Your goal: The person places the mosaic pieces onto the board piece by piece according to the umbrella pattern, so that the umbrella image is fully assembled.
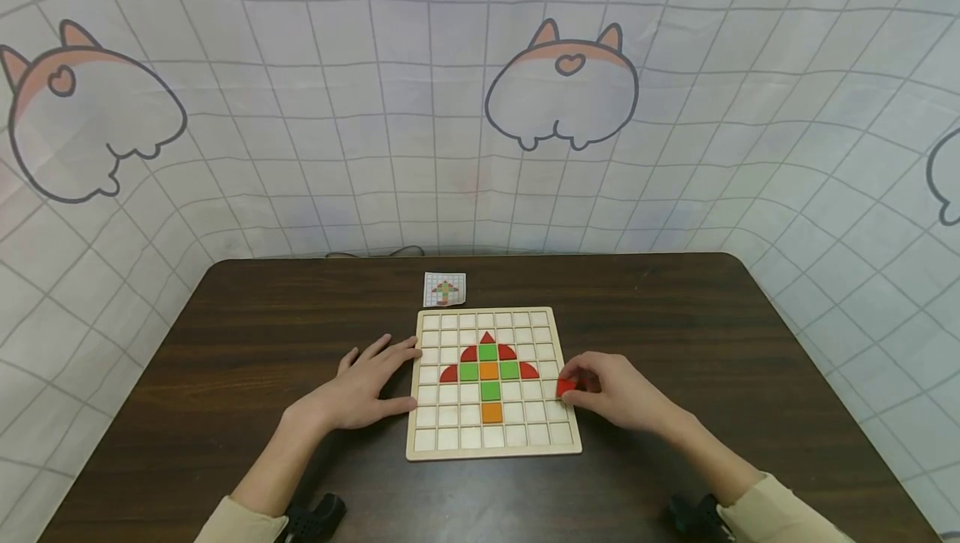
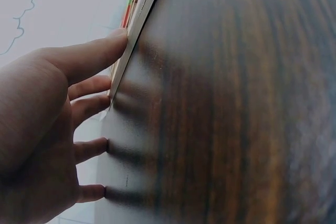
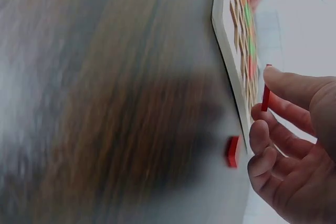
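Observation:
A pale wooden grid board (image 1: 447,440) lies on the table with a pattern of red, green and orange pieces set in its cells. My left hand (image 1: 354,393) spreads its fingers at the board's left edge, with thumb and index fingertips against the frame. Over the right edge of the board, my right hand (image 1: 617,393) pinches a small flat red piece (image 3: 266,98) between thumb and fingers. Another red piece (image 3: 233,151) lies on the table under that hand in the right wrist view; in the head view the hand hides it.
Behind the board lies a small printed card (image 1: 445,289) showing a similar coloured pattern on a grid. The dark wood table (image 1: 247,335) meets a white gridded curtain (image 1: 337,151) at its back edge. A black cable (image 1: 405,251) lies along that edge.

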A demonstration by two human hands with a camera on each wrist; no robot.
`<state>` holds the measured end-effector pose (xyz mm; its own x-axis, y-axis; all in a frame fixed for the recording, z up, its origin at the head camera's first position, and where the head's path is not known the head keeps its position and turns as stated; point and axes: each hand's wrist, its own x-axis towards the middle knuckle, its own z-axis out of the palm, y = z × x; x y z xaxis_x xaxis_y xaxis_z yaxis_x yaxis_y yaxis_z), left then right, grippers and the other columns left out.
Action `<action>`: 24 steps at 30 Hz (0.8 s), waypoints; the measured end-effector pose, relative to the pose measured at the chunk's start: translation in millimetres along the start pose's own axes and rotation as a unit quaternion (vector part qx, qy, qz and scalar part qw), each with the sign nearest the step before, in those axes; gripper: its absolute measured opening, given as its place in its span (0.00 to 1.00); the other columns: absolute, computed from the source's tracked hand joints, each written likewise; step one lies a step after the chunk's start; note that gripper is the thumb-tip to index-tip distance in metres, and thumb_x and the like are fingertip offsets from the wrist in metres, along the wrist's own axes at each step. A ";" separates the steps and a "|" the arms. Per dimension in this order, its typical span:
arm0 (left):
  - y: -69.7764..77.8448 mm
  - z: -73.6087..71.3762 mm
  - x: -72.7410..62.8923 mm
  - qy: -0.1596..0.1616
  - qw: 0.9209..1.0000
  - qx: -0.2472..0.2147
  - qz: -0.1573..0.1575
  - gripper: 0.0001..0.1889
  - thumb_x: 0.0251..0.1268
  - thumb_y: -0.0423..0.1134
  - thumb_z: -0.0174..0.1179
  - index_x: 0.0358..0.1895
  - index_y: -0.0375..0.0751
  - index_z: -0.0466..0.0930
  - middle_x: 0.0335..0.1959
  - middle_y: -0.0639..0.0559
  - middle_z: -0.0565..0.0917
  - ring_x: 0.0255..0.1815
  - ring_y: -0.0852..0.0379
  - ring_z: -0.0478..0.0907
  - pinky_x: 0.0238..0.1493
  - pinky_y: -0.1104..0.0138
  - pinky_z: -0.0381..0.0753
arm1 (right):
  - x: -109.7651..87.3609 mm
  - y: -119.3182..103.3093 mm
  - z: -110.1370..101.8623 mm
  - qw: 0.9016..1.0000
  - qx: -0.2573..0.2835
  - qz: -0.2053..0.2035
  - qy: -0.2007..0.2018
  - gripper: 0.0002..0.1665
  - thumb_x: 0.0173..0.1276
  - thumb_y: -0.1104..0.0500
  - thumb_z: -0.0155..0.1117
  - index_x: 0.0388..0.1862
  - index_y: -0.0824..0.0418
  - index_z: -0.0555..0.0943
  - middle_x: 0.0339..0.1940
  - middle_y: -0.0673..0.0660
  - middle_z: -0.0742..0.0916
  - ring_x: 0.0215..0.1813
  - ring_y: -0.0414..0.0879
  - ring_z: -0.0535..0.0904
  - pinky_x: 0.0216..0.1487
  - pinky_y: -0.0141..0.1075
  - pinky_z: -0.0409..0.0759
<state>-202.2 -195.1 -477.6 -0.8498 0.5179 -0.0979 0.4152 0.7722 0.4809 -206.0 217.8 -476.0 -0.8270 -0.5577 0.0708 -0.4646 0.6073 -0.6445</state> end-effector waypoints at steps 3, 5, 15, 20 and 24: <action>-0.4 0.1 -0.3 0.000 1.000 -0.001 0.000 0.39 0.71 0.55 0.65 0.79 0.46 0.64 0.82 0.47 0.57 0.82 0.35 0.44 0.70 0.28 0.40 | 3.3 -7.1 4.3 1.000 0.000 -0.004 -0.011 0.10 0.67 0.57 0.76 0.45 0.57 0.85 0.29 0.44 0.80 0.28 0.38 0.72 0.28 0.32 0.72; -0.8 0.1 -0.5 -0.001 1.000 -0.002 0.000 0.38 0.71 0.55 0.65 0.79 0.46 0.64 0.82 0.47 0.57 0.82 0.36 0.43 0.70 0.28 0.40 | 6.0 -11.8 7.4 1.000 0.004 -0.008 -0.017 0.10 0.67 0.57 0.76 0.44 0.56 0.85 0.29 0.44 0.80 0.28 0.38 0.72 0.28 0.32 0.72; -1.0 0.8 0.4 0.001 1.000 -0.004 0.001 0.39 0.71 0.56 0.65 0.79 0.45 0.64 0.82 0.47 0.57 0.82 0.36 0.44 0.70 0.28 0.40 | 19.2 -30.7 20.7 0.998 0.020 -0.030 -0.047 0.11 0.67 0.56 0.76 0.45 0.57 0.86 0.35 0.42 0.83 0.34 0.42 0.76 0.33 0.32 0.76; -1.2 1.0 0.5 0.005 1.000 -0.003 0.002 0.39 0.71 0.56 0.65 0.79 0.46 0.64 0.82 0.47 0.57 0.82 0.36 0.44 0.70 0.28 0.40 | 22.8 -39.2 28.3 0.997 0.023 -0.042 -0.056 0.11 0.66 0.56 0.77 0.44 0.56 0.86 0.35 0.42 0.83 0.34 0.44 0.77 0.34 0.32 0.76; -0.7 1.1 0.1 0.005 1.000 -0.003 0.002 0.38 0.71 0.55 0.65 0.79 0.46 0.64 0.82 0.47 0.57 0.82 0.36 0.44 0.70 0.28 0.40 | 25.4 -46.8 34.9 0.995 0.022 -0.068 -0.064 0.09 0.67 0.58 0.76 0.43 0.56 0.86 0.34 0.41 0.83 0.32 0.40 0.76 0.34 0.31 0.76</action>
<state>-202.2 -195.2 -478.9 -0.8514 0.5174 -0.0863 0.4174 0.7679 0.4859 -194.2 155.4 -470.6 -0.7086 -0.7027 0.0644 -0.5537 0.4971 -0.6681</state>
